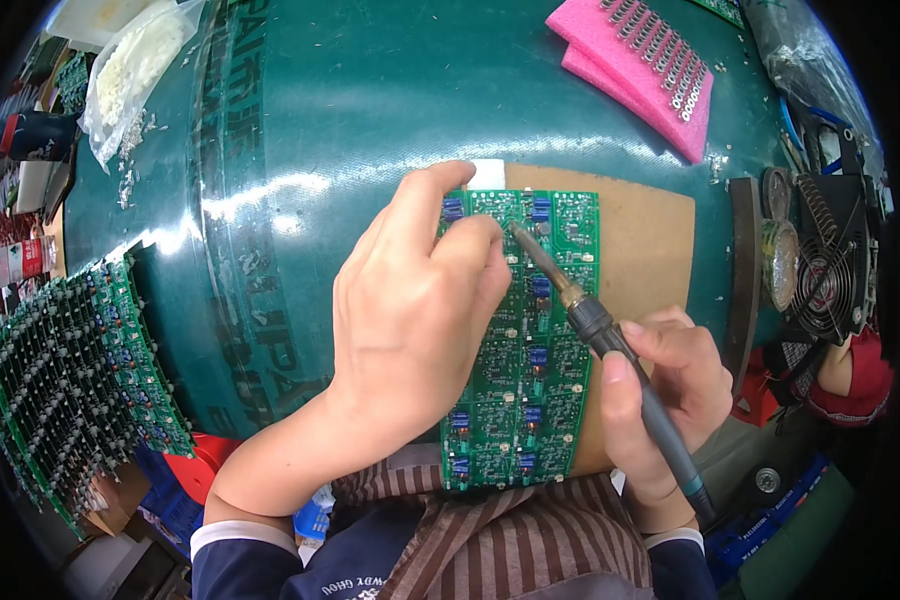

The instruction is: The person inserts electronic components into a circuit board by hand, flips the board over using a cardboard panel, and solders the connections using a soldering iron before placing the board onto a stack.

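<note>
A green circuit board panel (555,400) with blue cylindrical parts and tiny components lies lengthwise on a brown board (650,235). My right hand (675,385) grips a soldering iron (660,420) like a pen. The iron's tip reaches the upper part of the panel, close to my left fingertips. Over the panel's upper left rests my left hand (400,290), its forefinger stretched past the corner and other fingers bent together. What those bent fingers pinch, if anything, is hidden behind them. A small white block (486,175) sits at the panel's top edge.
Pink foam (635,75) holding rows of metal parts lies at the far right of the green mat (370,90). Many circuit boards (80,380) stand in a row at left. A plastic bag of white pieces (140,70) is far left. A black fan (828,275) stands right.
</note>
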Tool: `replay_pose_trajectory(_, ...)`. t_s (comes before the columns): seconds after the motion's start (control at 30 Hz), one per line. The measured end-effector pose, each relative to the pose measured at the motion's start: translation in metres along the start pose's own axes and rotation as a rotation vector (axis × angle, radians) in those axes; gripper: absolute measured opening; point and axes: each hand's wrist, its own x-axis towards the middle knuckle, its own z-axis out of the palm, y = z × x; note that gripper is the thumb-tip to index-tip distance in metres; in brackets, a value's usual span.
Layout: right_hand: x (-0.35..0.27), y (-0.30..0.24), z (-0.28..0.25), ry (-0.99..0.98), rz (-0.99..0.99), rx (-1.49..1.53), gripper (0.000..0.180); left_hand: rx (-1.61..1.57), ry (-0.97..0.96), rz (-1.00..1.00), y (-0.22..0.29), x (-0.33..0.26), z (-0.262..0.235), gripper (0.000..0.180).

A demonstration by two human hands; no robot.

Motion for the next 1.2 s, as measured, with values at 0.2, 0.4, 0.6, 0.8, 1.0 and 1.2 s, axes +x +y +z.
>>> replay_pose_trajectory(0.2,-0.008,-0.001,-0.004,0.041,0.001,-0.014,0.020,-0.007,-0.009,0.025,0.004,-0.003,-0.006,0.016)
replay_pose_trajectory(0.4,-0.026,-0.008,-0.010,0.036,-0.020,0.039,0.021,-0.093,-0.142,-0.137,0.016,-0.023,-0.016,0.017)
replay_pose_trajectory(0.6,-0.032,-0.011,-0.013,-0.021,0.011,0.008,0.020,-0.086,-0.134,-0.110,0.017,-0.029,-0.012,0.017)
replay_pose_trajectory(0.8,-0.034,-0.009,-0.013,-0.060,-0.010,-0.006,0.022,-0.009,-0.136,-0.079,0.019,-0.026,-0.017,0.018)
replay_pose_trajectory(1.0,-0.032,-0.010,-0.013,-0.062,-0.018,-0.004,0.022,-0.035,-0.143,-0.086,0.019,-0.028,-0.019,0.019)
replay_pose_trajectory(1.2,-0.033,-0.009,-0.013,-0.067,-0.028,-0.012,0.022,-0.011,-0.179,-0.102,0.020,-0.027,-0.016,0.015)
